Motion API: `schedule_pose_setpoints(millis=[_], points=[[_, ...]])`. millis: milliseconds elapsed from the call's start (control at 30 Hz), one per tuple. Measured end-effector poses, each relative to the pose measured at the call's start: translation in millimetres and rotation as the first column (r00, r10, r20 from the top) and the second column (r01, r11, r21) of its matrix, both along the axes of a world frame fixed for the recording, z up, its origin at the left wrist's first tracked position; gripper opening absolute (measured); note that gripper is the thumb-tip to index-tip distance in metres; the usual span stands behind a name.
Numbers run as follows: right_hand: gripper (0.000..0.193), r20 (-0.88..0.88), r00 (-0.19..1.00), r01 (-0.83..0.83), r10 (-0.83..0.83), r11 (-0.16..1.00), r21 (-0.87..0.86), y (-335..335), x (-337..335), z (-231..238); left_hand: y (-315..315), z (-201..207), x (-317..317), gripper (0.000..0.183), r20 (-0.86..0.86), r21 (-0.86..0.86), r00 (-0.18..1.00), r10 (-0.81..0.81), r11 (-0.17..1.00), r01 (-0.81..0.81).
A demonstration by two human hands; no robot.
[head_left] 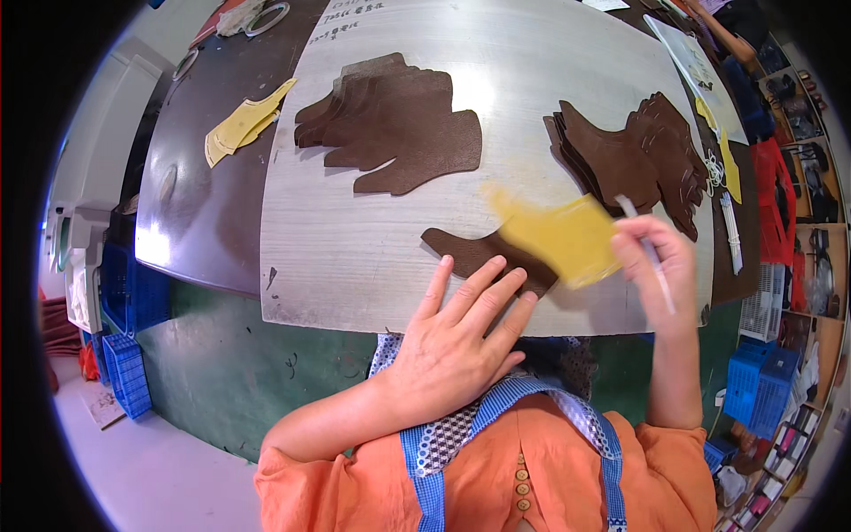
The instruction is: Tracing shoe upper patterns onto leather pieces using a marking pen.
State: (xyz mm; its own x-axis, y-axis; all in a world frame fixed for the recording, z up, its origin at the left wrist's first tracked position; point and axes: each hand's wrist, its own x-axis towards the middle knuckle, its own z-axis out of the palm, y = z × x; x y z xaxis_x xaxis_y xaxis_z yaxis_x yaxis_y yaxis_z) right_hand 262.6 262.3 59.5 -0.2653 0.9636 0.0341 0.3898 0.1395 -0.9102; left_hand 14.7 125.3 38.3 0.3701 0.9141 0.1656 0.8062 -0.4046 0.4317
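Observation:
My left hand [465, 324] lies with fingers spread on a dark brown leather piece [456, 246] near the front of the pale board. Over that piece's right end my right hand [658, 266] holds a yellow pattern template [567, 241], blurred by motion and tilted above the board. A slim white pen [666, 294] is also between the right hand's fingers. Further back on the left is a fanned pile of brown leather pieces [399, 115]. Another leather pile [612, 151] lies beyond my right hand.
The pale board [337, 266] covers much of a dark table [199, 195]. More yellow templates [238, 131] lie on the left, and white string [714, 173] on the right. Another person's arm [722, 31] shows at the far right. Blue crates [761, 381] stand on the floor beside shelves [820, 230].

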Motion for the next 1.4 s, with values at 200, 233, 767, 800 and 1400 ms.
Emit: schedule_pose_setpoints(millis=[200,233,767,800,1400], points=[[0.017,0.05,0.976,-0.207,0.21,0.976,-0.066,-10,-31,-22,7,-15,7,0.048,0.166,0.154,0.982,0.088,0.981,-0.114],[0.018,0.138,0.96,-0.244,0.243,0.97,-0.012,-7,-32,-23,6,-16,7,0.048,0.167,0.149,0.982,0.088,0.982,-0.114],[0.019,0.164,0.815,-0.574,0.556,0.735,0.362,14,-126,-26,2,-23,10,0.044,0.165,0.147,0.977,0.131,0.977,-0.156],[0.019,0.163,0.812,-0.578,0.56,0.732,0.361,12,-131,-27,1,-26,9,0.042,0.18,0.15,0.976,0.122,0.977,-0.15],[0.022,0.4,0.72,-0.671,0.567,0.716,0.192,-2,-37,7,3,-19,8,0.046,0.124,0.13,0.983,0.137,0.98,-0.153]])
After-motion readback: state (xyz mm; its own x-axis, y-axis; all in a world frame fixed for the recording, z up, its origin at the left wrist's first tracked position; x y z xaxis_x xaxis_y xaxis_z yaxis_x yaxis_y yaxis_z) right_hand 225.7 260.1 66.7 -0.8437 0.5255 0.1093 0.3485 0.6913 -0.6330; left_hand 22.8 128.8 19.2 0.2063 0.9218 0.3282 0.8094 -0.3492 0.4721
